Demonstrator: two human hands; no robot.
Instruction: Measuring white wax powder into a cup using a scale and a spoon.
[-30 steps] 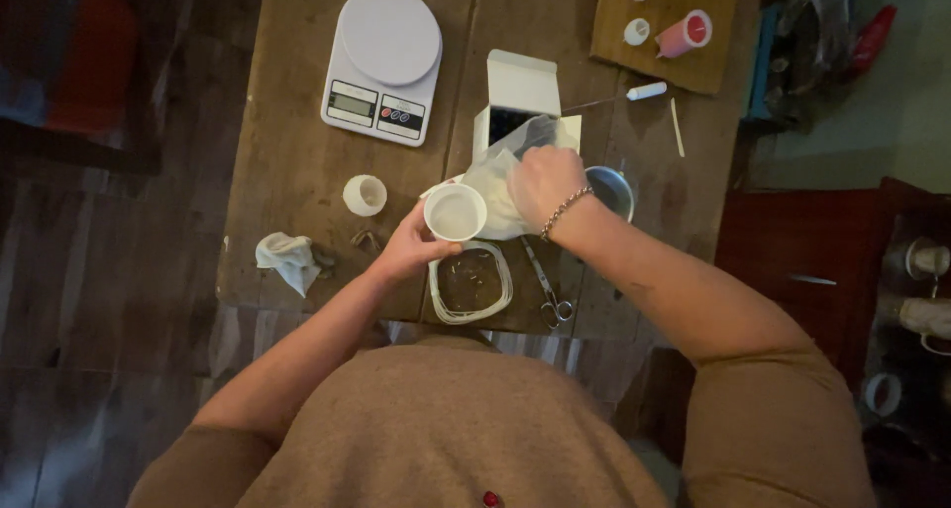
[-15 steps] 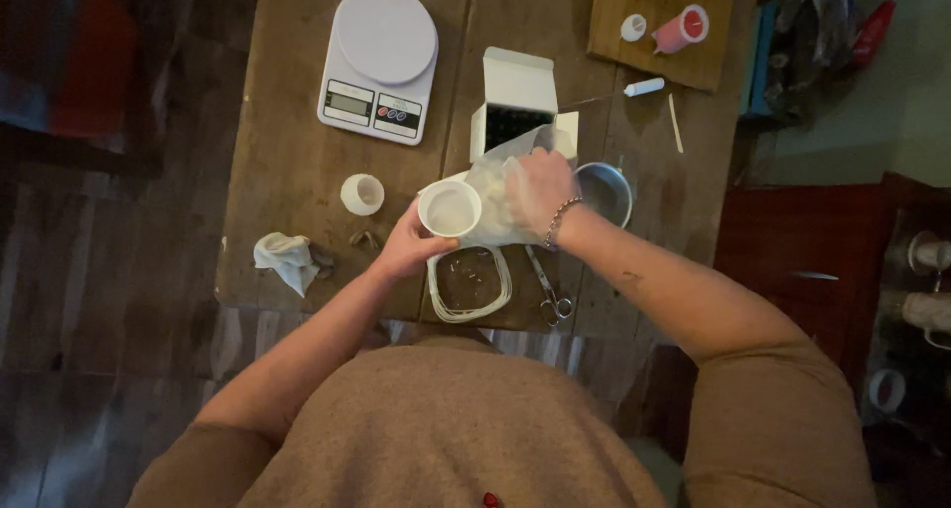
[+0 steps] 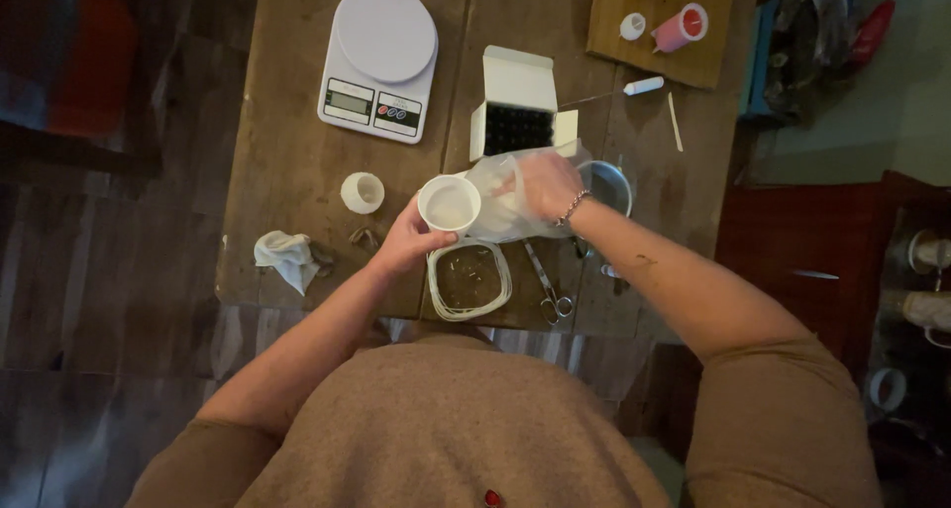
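Note:
My left hand grips a small white cup from below and holds it upright above the table. My right hand holds a clear plastic bag with white contents, tilted against the cup's right side. Just below the cup lies a white-rimmed oval dish with dark bits in it.
On the wooden table stand a white kitchen scale, an open white box of dark vials, a small white cup, a crumpled tissue, scissors and a metal pot. A wooden board holds a pink candle.
Both hands with the cup and bag have shifted slightly; the bag now rests closer against the cup's rim.

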